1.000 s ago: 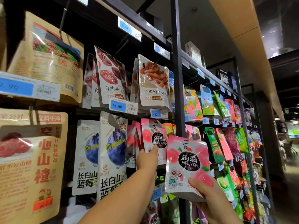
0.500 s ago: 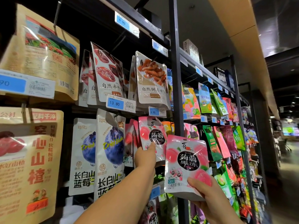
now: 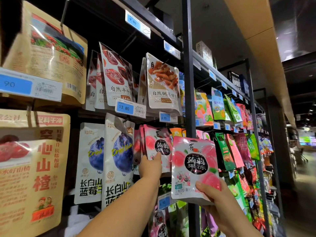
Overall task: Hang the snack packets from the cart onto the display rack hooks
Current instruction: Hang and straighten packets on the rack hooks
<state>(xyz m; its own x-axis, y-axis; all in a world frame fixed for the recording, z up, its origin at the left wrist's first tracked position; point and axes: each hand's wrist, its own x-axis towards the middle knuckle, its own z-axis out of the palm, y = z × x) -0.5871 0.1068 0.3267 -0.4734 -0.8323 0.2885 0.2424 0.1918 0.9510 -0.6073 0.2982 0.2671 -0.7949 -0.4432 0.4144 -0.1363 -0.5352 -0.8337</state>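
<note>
Head view: the display rack (image 3: pixel 251 103) filled the frame from the left edge to the right of centre. Its rows of packets hung edge to edge, with little free room between them. An open, dim aisle showed only at the far right. A black post (image 3: pixel 189 82) ran top to bottom through the centre.

The pink packet (image 3: pixel 195 166) stood upright at centre right, off the hooks and in front of the post. Its left edge overlapped the hanging pink packets (image 3: pixel 154 142). The right hand (image 3: pixel 220 204) pinched its lower right corner, with the thumb on the front and the fingers curled behind and under the bottom edge. The left hand (image 3: pixel 150 168), just left of it, gripped the lower part of the hanging pink packets, thumb pressed on the front one and fingers hidden behind.

Both pink packs read "蒟蒻果冻" on a black disc. The blueberry bags (image 3: pixel 118 159) to the left read "Dried" and "长白山蓝莓". A brown bag (image 3: pixel 34 168) at lower left read "空心山楂". Price tags read "13.80" (image 3: pixel 130 108), "4.90" (image 3: pixel 168 117) and "9.90" (image 3: pixel 136 23). White bags above read "自然半干".
</note>
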